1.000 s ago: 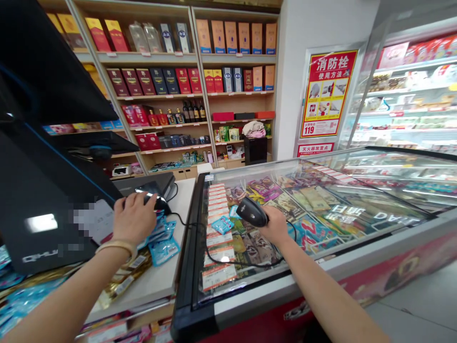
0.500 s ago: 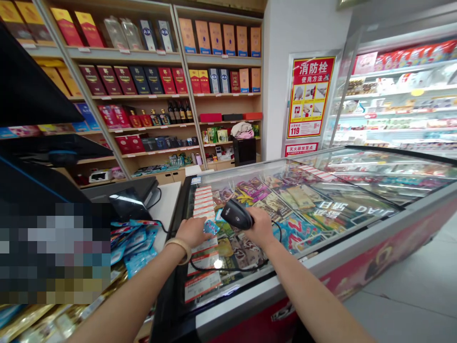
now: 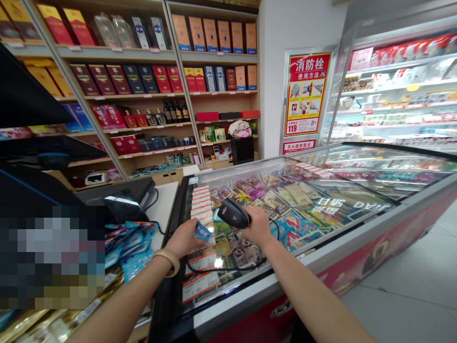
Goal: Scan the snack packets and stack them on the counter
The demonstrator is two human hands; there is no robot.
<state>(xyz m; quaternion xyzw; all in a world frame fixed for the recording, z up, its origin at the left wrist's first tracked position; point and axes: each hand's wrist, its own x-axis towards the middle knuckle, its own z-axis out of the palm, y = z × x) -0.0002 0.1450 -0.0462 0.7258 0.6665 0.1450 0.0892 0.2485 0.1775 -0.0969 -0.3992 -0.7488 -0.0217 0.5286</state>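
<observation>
Holding, right hand (image 3: 259, 228): closed around the grip of a black corded barcode scanner (image 3: 233, 213). Scanner's long axis lies nearly level, slanting from the fist up and to the left; its wide head end leads, aimed left toward the left hand.

Pinching, left hand (image 3: 183, 239): fingers closed on a small blue sachet (image 3: 203, 232), which sticks out past the fingertips, just left of and below the scanner head, not touching it. Gold bangle (image 3: 167, 262) on that wrist.

Below both hands: glass freezer lid (image 3: 321, 190) with a column of price tags (image 3: 200, 212) under the glass, and colourful packets beneath it to the right. Scanner cord (image 3: 224, 271) loops across the lid below the hands.

Left of the left hand: white counter (image 3: 166, 205) with a heap of blue packets (image 3: 130, 252) and a black card terminal (image 3: 124, 206).

Ahead of the hands: wooden shelves (image 3: 124, 55) of boxed liquor, and a red fire-hydrant poster (image 3: 306, 94). Far right: lit display fridge (image 3: 392, 90).
</observation>
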